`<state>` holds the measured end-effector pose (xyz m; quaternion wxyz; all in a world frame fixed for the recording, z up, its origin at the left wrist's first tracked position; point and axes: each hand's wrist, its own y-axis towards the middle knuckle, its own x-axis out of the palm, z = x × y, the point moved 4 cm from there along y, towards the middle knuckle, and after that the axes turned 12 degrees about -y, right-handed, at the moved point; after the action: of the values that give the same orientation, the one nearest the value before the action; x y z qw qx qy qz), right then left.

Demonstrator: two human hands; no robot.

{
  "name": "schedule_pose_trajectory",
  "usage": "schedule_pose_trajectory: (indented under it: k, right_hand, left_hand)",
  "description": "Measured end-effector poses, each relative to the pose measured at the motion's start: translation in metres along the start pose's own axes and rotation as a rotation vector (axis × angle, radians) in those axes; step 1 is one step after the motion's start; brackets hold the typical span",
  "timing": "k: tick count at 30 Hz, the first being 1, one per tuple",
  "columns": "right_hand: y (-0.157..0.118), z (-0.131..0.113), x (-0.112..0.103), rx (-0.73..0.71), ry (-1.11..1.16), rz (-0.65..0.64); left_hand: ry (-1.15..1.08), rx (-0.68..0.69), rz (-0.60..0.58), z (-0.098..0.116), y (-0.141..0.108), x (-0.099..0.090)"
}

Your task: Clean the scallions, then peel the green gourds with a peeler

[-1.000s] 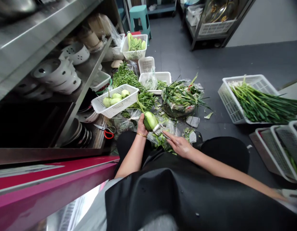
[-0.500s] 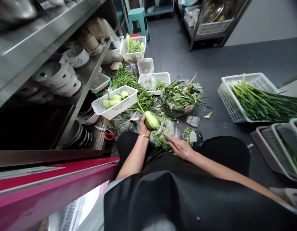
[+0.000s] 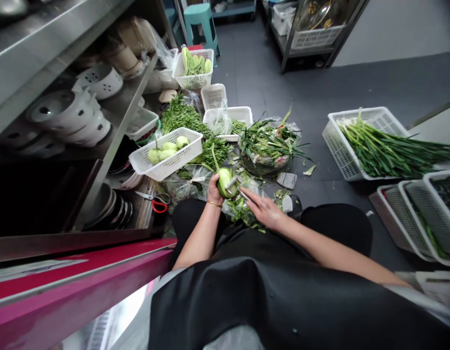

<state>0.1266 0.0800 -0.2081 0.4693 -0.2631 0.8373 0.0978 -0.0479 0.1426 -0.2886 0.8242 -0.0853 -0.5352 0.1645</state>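
My left hand [image 3: 215, 190] is wrapped round a green, partly pale gourd [image 3: 225, 181] with a long stem, held over a pile of peelings. A metal peeler [image 3: 232, 183] touches the gourd's right side, and my right hand [image 3: 262, 208] grips its handle. Left of the gourd, a white basket [image 3: 165, 166] holds several pale green, peeled-looking gourds [image 3: 168, 147]. Below the hands lie plastic bags with green scraps [image 3: 243, 208].
A large heap of leafy trimmings [image 3: 270, 143] stands ahead. Leafy greens [image 3: 183, 116] lie beyond the gourd basket. Red-handled scissors [image 3: 158, 206] rest on the shelf edge at left. At right are a basket of long green stalks [image 3: 341, 148] and more baskets [image 3: 403, 218].
The peeler in my right hand has come up and left onto the gourd. My left hand still holds the gourd, now turned more upright. The view has shifted slightly.
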Motion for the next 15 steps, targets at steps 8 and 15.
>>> schedule_pose_trajectory:
  k: [8, 15]
  right_hand:
    - [-0.036, 0.025, -0.020, 0.079, -0.021, -0.006]
    - [-0.020, 0.020, 0.031, 0.040, -0.109, 0.033]
  left_hand:
    - [-0.092, 0.029, 0.097, 0.009, 0.002, 0.006]
    - [-0.136, 0.062, 0.242, 0.009, 0.001, -0.002]
